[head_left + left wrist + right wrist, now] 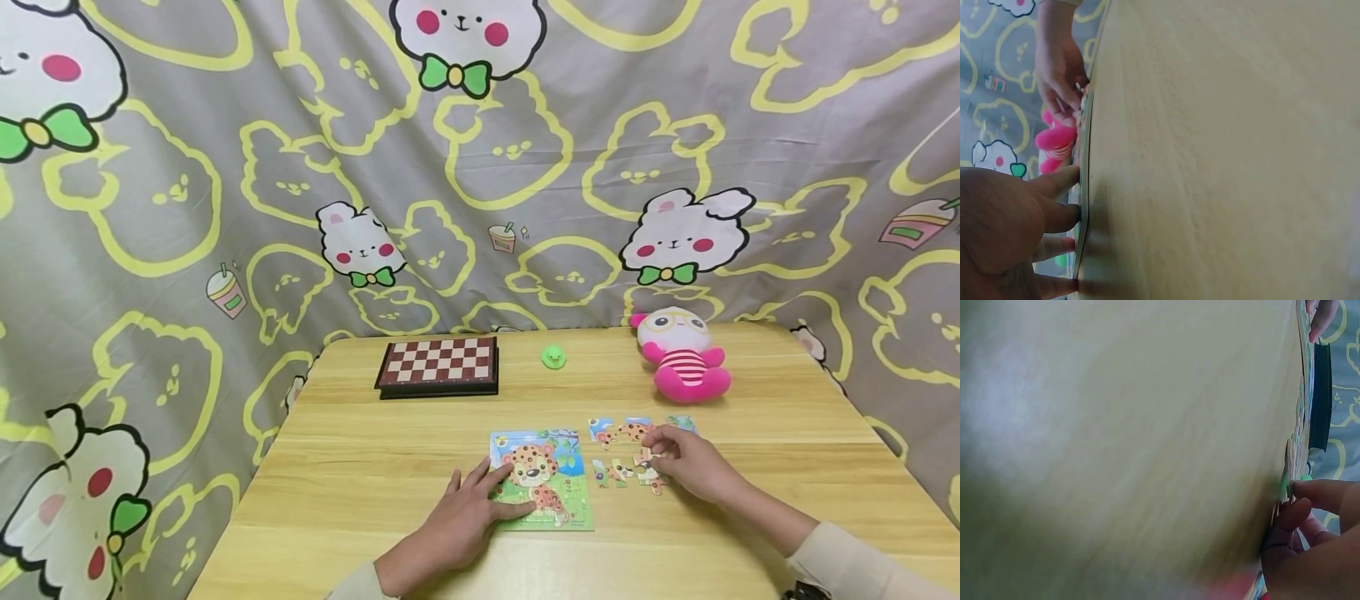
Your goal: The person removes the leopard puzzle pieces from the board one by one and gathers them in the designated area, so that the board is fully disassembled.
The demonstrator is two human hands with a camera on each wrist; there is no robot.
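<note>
A square jigsaw puzzle board (564, 522) with a spotted leopard cub picture lies flat on the table. My left hand (459, 521) rests on its left side, fingers spread and fairly straight; in the left wrist view, fingertips touch the board's top. Right of the board lie loose puzzle pieces (615, 473), some joined in small groups. Over them, my right hand (696, 465) pinches a puzzle piece (1288, 465) between thumb and forefinger, seen edge-on in the right wrist view. Part of the loose group is hidden behind the right hand.
A checkered chessboard box (438, 362) stands at the back left of the wooden table (360, 467). A small green toy (553, 357) sits at the back middle, and a pink-and-white plush toy (686, 367) at the back right. A patterned curtain (465, 283) hangs behind.
</note>
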